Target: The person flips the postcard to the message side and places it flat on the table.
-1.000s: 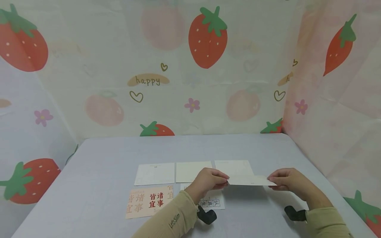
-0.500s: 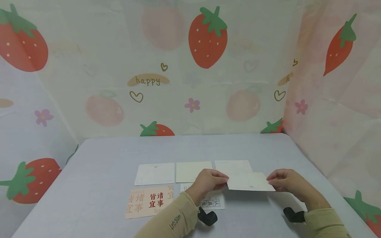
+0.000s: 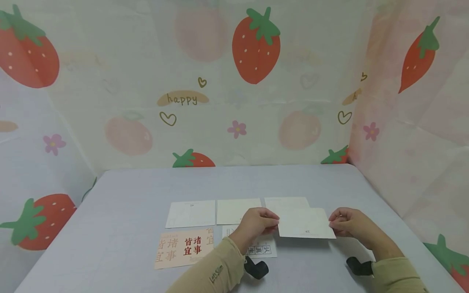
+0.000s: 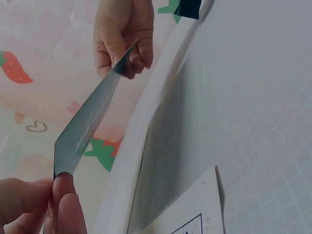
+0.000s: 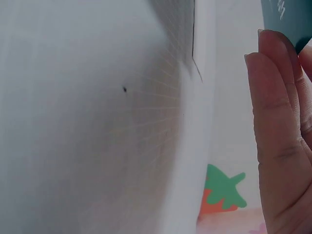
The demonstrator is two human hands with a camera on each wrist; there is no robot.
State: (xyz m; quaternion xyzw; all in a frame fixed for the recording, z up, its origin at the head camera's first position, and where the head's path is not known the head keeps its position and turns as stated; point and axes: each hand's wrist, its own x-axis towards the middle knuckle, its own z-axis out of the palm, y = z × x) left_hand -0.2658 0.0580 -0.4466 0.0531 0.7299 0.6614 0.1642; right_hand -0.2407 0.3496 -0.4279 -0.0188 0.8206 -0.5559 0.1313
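Observation:
Between both hands, raised off the table, is a postcard (image 3: 305,223) with its plain white back toward the head camera. My left hand (image 3: 254,228) pinches its left edge between thumb and fingers. At the right edge, my right hand (image 3: 353,228) pinches it the same way. The wrist views show the card's other face as dark teal with white marks; in the left wrist view the teal face (image 4: 90,122) slants up to the right hand. Below the left hand lies a white card with boxed characters (image 3: 261,249), partly hidden by that hand and sleeve.
A back row holds a white card (image 3: 191,214), a cream card (image 3: 234,209) and another white card (image 3: 287,202), the last partly covered by the held one. An orange card with red characters (image 3: 185,249) lies front left. Strawberry-print cloth (image 3: 234,101) hangs behind the table.
The held postcard has tilted from nearly edge-on to showing its white back, its near edge lowering. Both hands have kept their grip and shifted slightly left.

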